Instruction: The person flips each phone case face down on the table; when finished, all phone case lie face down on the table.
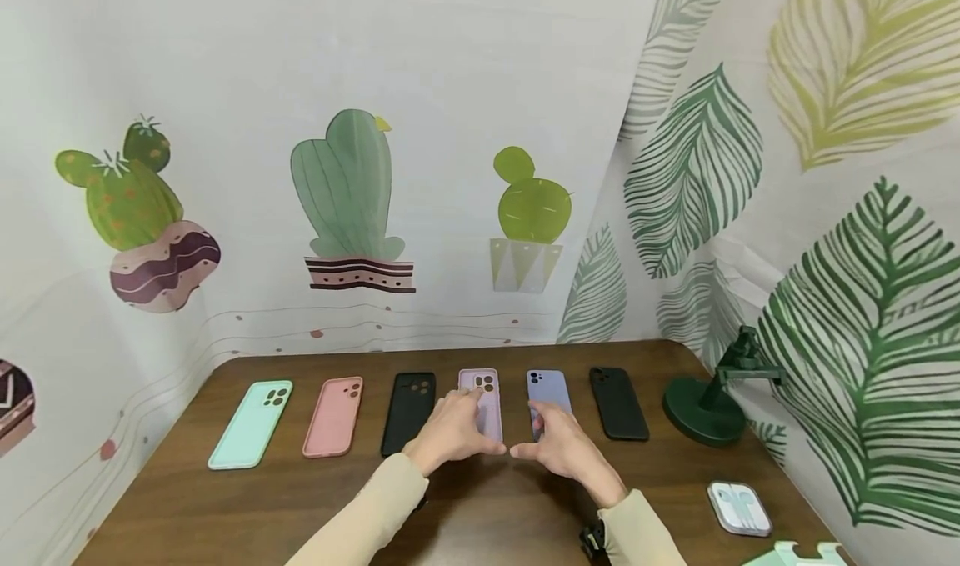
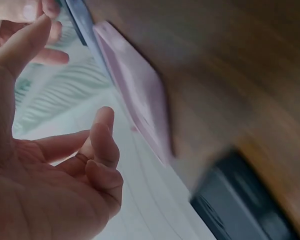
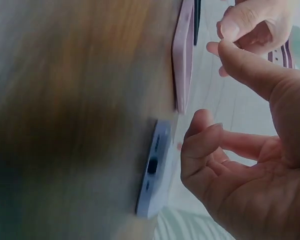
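My left hand [image 1: 456, 426] hovers by the light purple phone case [image 1: 491, 412], overlapping its lower left part in the head view. Nothing lies in its loosely bent fingers. To the right, my right hand [image 1: 564, 447] is over the lower part of the blue-lavender phone case [image 1: 551, 387], also holding nothing. The two thumbs point at each other with a small gap in the head view. From the right wrist, the blue-lavender case [image 3: 154, 170] shows its bottom edge with a port cutout, apart from the fingers. The left wrist view has the light purple case [image 2: 135, 85] beyond the fingers.
Also in the row are a mint case [image 1: 251, 424], a pink case [image 1: 333, 416], a black case [image 1: 407, 408] and another black case [image 1: 618, 403]. A green stand [image 1: 708, 412] and boxed earphones [image 1: 738, 508] are at right. A mint-coloured object [image 1: 795, 556] shows at the bottom edge.
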`<state>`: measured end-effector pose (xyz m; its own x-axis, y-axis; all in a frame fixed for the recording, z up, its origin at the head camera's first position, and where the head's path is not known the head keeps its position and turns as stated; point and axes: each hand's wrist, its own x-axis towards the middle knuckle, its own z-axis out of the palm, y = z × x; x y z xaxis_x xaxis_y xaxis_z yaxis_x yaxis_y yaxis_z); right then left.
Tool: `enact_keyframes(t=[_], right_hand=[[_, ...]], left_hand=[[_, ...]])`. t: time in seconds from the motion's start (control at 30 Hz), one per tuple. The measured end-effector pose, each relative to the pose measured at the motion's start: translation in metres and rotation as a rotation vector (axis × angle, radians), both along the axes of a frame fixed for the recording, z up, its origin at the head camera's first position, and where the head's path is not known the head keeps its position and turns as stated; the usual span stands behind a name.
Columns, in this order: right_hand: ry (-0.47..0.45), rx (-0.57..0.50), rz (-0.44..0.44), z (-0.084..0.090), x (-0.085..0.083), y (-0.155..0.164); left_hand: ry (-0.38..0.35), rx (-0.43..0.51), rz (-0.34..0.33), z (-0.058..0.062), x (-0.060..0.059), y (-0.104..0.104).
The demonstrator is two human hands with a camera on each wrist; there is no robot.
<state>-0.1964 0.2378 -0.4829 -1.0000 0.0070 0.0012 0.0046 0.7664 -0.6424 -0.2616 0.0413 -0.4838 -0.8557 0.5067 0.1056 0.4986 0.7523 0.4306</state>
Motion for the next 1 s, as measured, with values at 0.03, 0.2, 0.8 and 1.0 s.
enact_keyframes(t=[0.03,0.2,0.8,1.0], right_hand=[[-0.002,0.000,0.006,-0.001,-0.001,-0.003],[-0.006,0.018,0.016,-0.003,-0.009,-0.015],[-0.069,0.073,0.052,-0.012,-0.034,-0.044],[-0.045,0.054,0.066,-0.015,-0.038,-0.048]], left_hand=[[-0.011,0.000,0.012,-0.001,-0.001,-0.004],[-0.025,-0.010,0.015,-0.004,-0.008,-0.019],[-0.145,-0.014,-0.030,-0.010,-0.026,-0.027],[-0.123,0.013,-0.051,-0.013,-0.028,-0.024]])
